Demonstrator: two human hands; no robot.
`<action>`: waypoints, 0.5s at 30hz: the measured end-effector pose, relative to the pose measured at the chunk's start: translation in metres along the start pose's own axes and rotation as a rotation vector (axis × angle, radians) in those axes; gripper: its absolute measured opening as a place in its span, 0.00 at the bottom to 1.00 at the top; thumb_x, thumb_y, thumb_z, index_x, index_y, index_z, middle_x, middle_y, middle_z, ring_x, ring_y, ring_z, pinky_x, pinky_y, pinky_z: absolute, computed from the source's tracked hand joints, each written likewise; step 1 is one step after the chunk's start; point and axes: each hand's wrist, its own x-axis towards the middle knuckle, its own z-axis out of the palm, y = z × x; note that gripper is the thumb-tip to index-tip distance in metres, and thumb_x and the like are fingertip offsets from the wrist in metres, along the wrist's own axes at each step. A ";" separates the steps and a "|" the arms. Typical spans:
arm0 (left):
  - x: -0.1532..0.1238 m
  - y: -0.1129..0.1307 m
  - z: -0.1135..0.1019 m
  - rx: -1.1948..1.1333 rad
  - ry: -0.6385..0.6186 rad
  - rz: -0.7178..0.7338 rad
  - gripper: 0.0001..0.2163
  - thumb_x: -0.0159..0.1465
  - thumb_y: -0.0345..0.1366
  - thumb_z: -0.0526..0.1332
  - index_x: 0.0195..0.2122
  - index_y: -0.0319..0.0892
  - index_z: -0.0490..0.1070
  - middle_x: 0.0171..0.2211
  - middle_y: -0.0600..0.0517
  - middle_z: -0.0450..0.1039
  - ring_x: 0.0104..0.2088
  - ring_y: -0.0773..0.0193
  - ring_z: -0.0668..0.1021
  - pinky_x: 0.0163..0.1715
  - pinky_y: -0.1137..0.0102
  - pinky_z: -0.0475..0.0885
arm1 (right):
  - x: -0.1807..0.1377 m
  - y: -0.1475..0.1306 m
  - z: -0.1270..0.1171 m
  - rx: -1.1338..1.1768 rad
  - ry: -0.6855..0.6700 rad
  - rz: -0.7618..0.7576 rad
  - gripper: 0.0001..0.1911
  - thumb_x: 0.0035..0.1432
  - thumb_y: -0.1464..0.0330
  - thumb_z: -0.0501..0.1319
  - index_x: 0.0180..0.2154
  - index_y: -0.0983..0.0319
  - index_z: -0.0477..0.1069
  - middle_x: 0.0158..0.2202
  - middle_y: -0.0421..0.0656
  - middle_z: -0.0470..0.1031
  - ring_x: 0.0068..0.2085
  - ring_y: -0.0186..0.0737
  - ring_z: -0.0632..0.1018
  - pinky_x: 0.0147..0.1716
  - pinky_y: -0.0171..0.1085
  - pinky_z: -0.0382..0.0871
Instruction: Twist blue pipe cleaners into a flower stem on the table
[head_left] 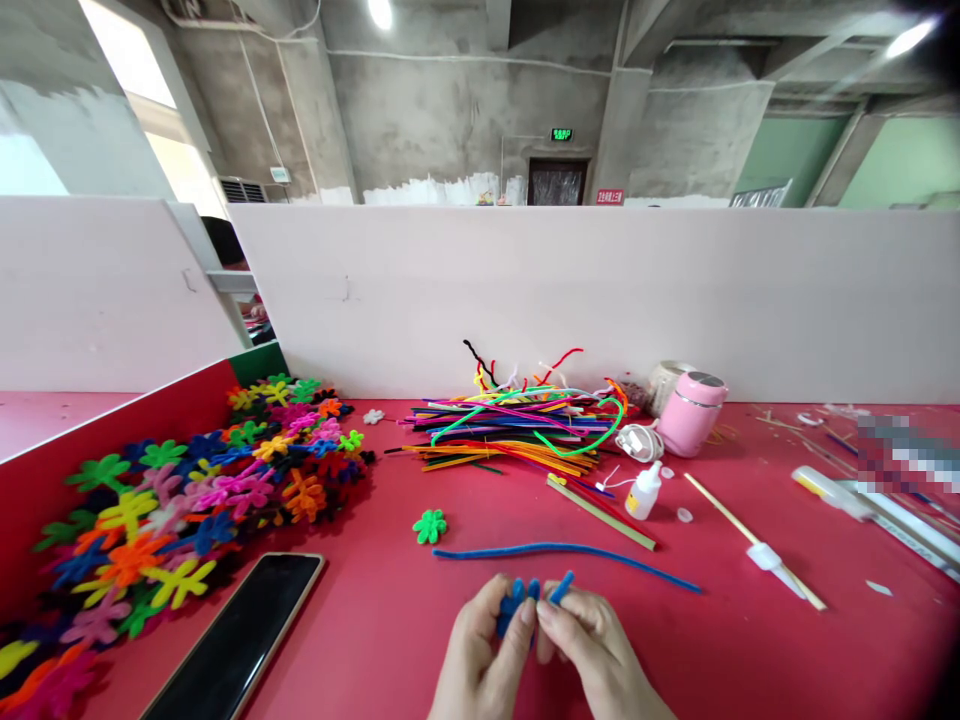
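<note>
Between both hands, near the table's front edge, is a blue pipe cleaner [507, 606] bent into several loops. My left hand [487, 650] is closed, pinching the looped part between thumb and fingers. With thumb and forefinger together, my right hand [589, 645] grips the same pipe cleaner, whose short free end sticks up above the fingers. A straight blue pipe cleaner [562, 549] lies just beyond the hands. Past its left end sits a small green pipe-cleaner flower [430, 527]. The lower part of the held piece is hidden by my fingers.
Colourful pipe-cleaner flowers [225, 490] are heaped at left, behind a phone [240, 635]. A pile of pipe cleaners [517, 425] lies at the back before a white partition [525, 290]. Rightward stand a glue bottle [643, 492], a pink device [691, 415] and a wooden stick [720, 507].
</note>
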 end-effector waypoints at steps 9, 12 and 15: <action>-0.006 -0.002 -0.005 0.433 -0.010 0.389 0.06 0.55 0.39 0.58 0.27 0.44 0.71 0.24 0.50 0.72 0.29 0.62 0.73 0.30 0.73 0.68 | 0.006 0.010 0.011 0.916 -0.153 0.571 0.16 0.36 0.62 0.64 0.10 0.64 0.62 0.11 0.34 0.58 0.18 0.29 0.60 0.22 0.31 0.56; -0.007 0.000 -0.004 0.399 -0.029 0.478 0.05 0.55 0.37 0.58 0.25 0.45 0.70 0.24 0.51 0.72 0.29 0.62 0.73 0.32 0.72 0.68 | 0.006 0.009 0.010 0.929 -0.156 0.557 0.16 0.34 0.63 0.65 0.10 0.64 0.61 0.10 0.35 0.59 0.17 0.29 0.60 0.21 0.30 0.55; -0.008 -0.010 -0.004 0.322 0.089 0.390 0.03 0.50 0.34 0.63 0.27 0.45 0.72 0.27 0.50 0.73 0.32 0.60 0.73 0.36 0.71 0.66 | 0.006 0.006 0.008 0.850 -0.111 0.453 0.15 0.36 0.63 0.65 0.11 0.64 0.63 0.12 0.35 0.61 0.18 0.28 0.60 0.21 0.30 0.54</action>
